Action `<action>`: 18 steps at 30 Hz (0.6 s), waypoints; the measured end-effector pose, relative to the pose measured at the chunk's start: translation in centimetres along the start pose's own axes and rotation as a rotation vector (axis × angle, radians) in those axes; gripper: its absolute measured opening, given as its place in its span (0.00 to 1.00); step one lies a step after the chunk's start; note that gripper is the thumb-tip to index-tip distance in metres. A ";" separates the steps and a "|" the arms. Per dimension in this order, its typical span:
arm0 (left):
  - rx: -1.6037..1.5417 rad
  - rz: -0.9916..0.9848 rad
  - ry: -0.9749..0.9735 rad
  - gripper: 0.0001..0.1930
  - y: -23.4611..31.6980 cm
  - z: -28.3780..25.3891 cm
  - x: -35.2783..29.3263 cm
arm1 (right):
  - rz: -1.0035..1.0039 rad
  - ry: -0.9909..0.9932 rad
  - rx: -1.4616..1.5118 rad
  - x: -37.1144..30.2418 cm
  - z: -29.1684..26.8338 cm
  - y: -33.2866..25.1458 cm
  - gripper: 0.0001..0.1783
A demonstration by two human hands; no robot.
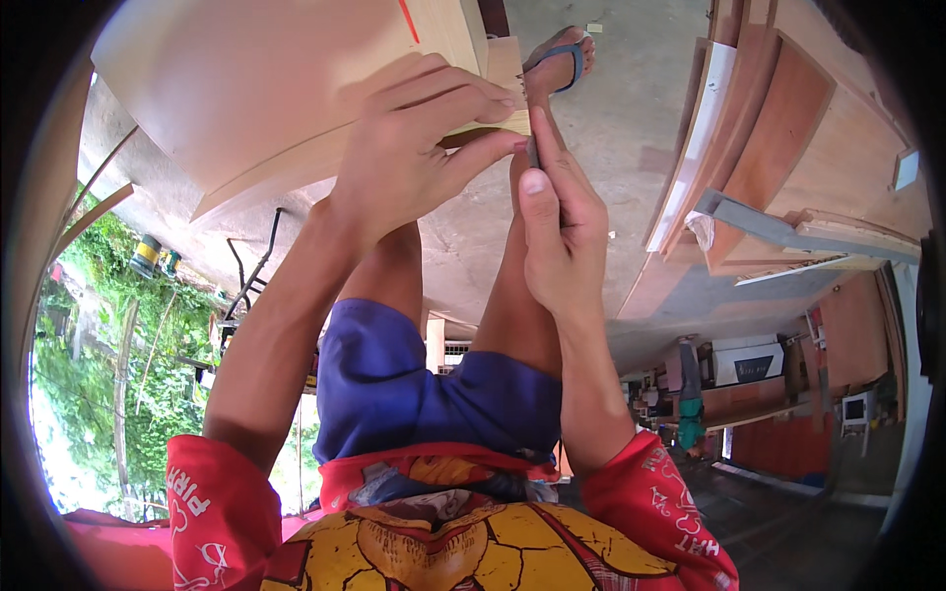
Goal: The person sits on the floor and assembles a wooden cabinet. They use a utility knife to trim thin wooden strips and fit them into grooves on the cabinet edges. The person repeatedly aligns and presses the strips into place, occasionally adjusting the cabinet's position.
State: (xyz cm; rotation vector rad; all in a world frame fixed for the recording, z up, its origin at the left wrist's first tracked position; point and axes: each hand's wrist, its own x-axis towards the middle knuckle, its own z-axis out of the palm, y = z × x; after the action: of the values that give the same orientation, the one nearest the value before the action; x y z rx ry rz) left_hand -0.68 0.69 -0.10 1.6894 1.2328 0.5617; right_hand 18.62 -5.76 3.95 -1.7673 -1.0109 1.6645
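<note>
My left hand (pixel 414 138) is closed over the end of a pale wooden strip (pixel 514 122), its thumb below and its fingers above. The strip lies at the near right corner of a large light wooden panel (pixel 246 89). Beside it, my right hand (pixel 562 212) has thumb and fingers pressed on a thin dark grey piece (pixel 533 153). That piece stands against the strip's end, next to my left thumb tip. Most of it is hidden in my right hand, and its kind cannot be made out.
Long boards and wooden panels (pixel 778 148) lean and lie at the right, with a grey bar (pixel 754 225) across them. My sandalled foot (pixel 562 61) is on the concrete floor (pixel 631 98). A person in green (pixel 690 419) is farther back, lower right. Dark metal rods (pixel 264 261) stand at the left.
</note>
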 end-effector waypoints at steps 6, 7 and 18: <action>0.014 -0.017 -0.002 0.13 0.5 -0.1 0.3 | 0.050 -0.010 0.004 -0.1 0.0 -0.3 0.31; 0.019 -0.015 0.012 0.13 0.5 0.0 0.3 | 0.053 -0.009 0.000 -0.1 0.1 -0.4 0.31; 0.019 0.022 0.039 0.14 0.2 0.3 0.3 | 0.028 0.012 0.026 0.1 0.3 -0.4 0.32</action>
State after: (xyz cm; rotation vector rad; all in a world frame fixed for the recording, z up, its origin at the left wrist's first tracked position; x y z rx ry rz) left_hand -0.24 0.84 -0.07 1.7168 1.2527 0.6008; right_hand 18.21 -5.49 4.22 -1.7801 -0.9595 1.6745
